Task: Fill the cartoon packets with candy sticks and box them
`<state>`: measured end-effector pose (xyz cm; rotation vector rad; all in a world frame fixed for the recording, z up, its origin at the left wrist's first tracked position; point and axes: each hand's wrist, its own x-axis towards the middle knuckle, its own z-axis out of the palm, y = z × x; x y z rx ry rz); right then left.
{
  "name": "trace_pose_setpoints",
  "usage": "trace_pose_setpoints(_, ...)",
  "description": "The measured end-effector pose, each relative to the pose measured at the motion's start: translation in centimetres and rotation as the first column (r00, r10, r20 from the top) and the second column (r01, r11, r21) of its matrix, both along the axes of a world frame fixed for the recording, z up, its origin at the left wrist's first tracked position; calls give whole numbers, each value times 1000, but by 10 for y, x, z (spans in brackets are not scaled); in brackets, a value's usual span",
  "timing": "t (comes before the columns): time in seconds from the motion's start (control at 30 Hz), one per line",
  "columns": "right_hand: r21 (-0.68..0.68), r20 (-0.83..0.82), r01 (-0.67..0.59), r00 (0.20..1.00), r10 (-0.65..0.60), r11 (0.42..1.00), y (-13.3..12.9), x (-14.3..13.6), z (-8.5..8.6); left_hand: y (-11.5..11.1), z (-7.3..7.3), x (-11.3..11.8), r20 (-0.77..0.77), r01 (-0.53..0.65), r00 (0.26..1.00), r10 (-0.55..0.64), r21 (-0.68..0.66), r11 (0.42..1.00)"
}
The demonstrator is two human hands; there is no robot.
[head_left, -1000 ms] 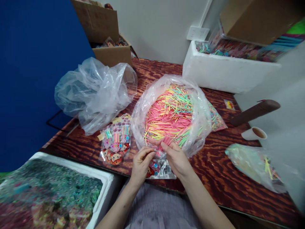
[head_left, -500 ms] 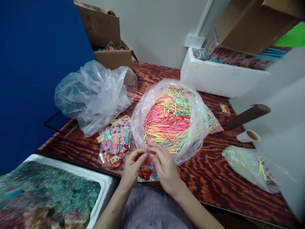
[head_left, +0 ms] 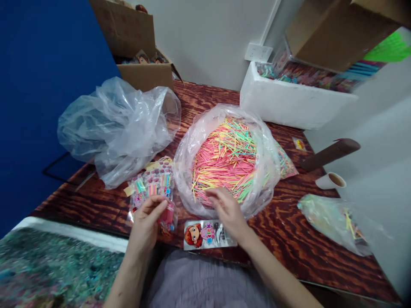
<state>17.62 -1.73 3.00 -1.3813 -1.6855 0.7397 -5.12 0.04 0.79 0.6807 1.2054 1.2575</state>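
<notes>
While left hand (head_left: 146, 220) pinches clear packet (head_left: 168, 214), I've got crosswise pink sticks (head_left: 221, 168) just beyond right hand (head_left: 230, 214) (fingers loosely parted).

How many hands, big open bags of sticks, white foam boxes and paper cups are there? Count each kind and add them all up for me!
Left hand and right hand: 2
Big open bag of sticks: 1
White foam boxes, back right and front left: 2
Paper cup: 1
Total: 6
</notes>
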Motion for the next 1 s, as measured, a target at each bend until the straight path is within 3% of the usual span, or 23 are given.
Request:
trace_pose_setpoints(0.1,102,294,145,941,-169,984,21,57,-11,21,-4,-12,-104,-164,979,173,90,982)
trace_pose_setpoints(0.17,158,470,162,855,-218,974,32,89,-14,36,-15,-17,-341,-247,888,309,212,945)
trace_pose_setpoints(0.23,156,666,123,720,-196,980,38,110,-13,49,-28,-18,-633,-229,656,411,352,907)
trace_pose_setpoints(0.3,118,827,64,546,-134,991,40,119,-10,58,-40,-17,-805,-145,407,431,409,901)
trace_pose_setpoints(0.37,83,918,18,387,-84,996,39,121,-7,60,-46,-15,-872,-89,263,412,403,911)
trace_pose_setpoints(0.47,73,966,-35,250,-62,997,40,119,-6,56,-39,-12,-897,-67,182,403,398,915)
trace_pose_setpoints(0.57,65,979,-130,201,-38,989,47,124,-7,44,-25,-6,-883,-36,159,442,443,896)
trace_pose_setpoints(0.63,62,978,-182,209,-23,981,51,130,-9,30,-17,3,-862,37,206,464,480,876)
trace_pose_setpoints(0.7,83,967,-195,251,-32,977,53,136,-13,12,-15,18,-846,184,321,426,497,848)
trace_pose_setpoints(0.77,122,947,-175,314,-62,977,53,141,-17,-8,-18,37,-856,425,443,266,462,779)
trace_pose_setpoints(0.8,141,933,-160,353,-77,977,53,142,-18,-17,-20,47,-871,545,461,169,428,721)
trace_pose_setpoints(0.87,174,882,-121,461,-100,977,54,142,-21,-33,-26,66,-906,714,423,5,337,614)
trace_pose_setpoints(1.0,144,580,28,808,-107,989,56,136,-18,-43,-32,83,-958,797,271,-91,170,580)
